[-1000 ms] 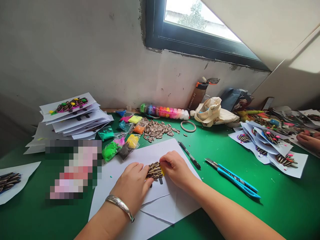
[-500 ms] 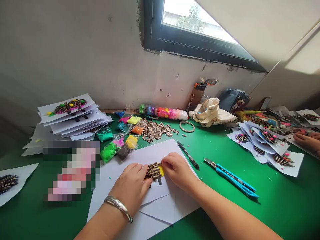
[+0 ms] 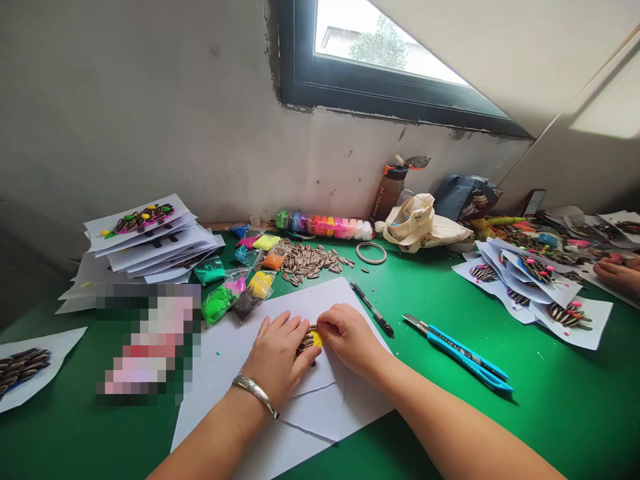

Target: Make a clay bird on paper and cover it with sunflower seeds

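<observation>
My left hand (image 3: 280,353), with a silver bangle at the wrist, lies spread over the left part of a sunflower-seed picture (image 3: 306,343), hiding much of it. Rows of striped seeds are set in yellow clay (image 3: 317,338), whose right end shows bare. Thumb and forefinger of my right hand (image 3: 345,333) pinch a sunflower seed (image 3: 313,327) at the upper right edge of the clay; the fingers partly cover it. Under both hands lies white paper (image 3: 240,407), several sheets overlapping.
Bags of coloured clay (image 3: 219,303) and a heap of sunflower seeds (image 3: 310,259) lie behind the paper. To the right are a black pen (image 3: 373,309), blue utility knife (image 3: 463,353) and tape roll (image 3: 371,253). Stacked seed pictures (image 3: 150,243) stand left. Another person's hand (image 3: 617,270) is far right.
My left hand has slid right and forward, covering more of the seeds. My right hand stays pinched at the clay's right edge. The view has shifted slightly.
</observation>
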A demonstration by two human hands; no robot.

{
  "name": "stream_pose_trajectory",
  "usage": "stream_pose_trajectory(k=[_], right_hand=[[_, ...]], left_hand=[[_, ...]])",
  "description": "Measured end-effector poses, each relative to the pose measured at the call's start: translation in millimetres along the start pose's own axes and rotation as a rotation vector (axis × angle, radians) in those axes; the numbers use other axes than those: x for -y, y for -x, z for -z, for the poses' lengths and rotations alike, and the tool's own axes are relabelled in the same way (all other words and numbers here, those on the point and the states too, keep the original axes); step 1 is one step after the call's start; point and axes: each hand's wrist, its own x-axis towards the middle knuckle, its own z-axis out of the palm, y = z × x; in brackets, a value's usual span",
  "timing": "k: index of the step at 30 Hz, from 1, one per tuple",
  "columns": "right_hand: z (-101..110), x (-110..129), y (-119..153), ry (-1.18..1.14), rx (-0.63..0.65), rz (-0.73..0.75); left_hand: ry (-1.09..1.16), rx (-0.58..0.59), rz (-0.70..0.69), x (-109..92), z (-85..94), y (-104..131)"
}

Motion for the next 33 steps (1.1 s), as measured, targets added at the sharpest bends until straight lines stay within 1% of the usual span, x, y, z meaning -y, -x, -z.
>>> stream_pose_trajectory(k=[3,9,12,14,16,20,22,24,27,30,33], right_hand=[[-1.4,-1.0,-0.8,0.023,-0.010,0.003],[-5.9,0.7,0.0,0.067,-0.026,0.008],[-1.7,3.4,-0.5,0.082,-0.020,0.013],[9.5,-0.2,-4.9,0.112,-0.009,-0.001],[27.9,-11.4,-14.2,0.181,-0.012,-0.050],[68.4,-50.7,-43.1,0.332,-0.062,-0.172],[78.8,-69.7,-57.4,0.408,-0.055,-0.229],[79.7,-83.0,-68.8,0.471,-0.027,-0.264],[70.1,-90.9,-80.3,0.529,0.023,-0.289],[62.3,-89.0,-86.7,0.538,0.038,-0.290],[64.8,-80.7,-85.5,0.494,0.016,-0.279]], left_hand=[[0.013,0.027,0.019,-2.7,2.0,-1.3],[-0.003,0.042,0.036,-6.1,3.7,-3.8],[-0.020,0.069,0.047,-6.4,4.2,-3.3],[-0.024,0.084,0.048,-4.0,3.5,-2.0],[-0.010,0.083,0.048,0.4,2.1,-0.2],[0.055,0.017,0.015,11.7,0.2,2.8],[0.076,-0.021,-0.002,16.7,0.2,3.8],[0.082,-0.053,-0.001,20.4,0.7,4.6],[0.086,-0.098,0.003,23.2,2.3,5.5],[0.087,-0.121,-0.002,23.3,4.5,6.3],[0.084,-0.113,0.007,22.5,6.2,6.7]])
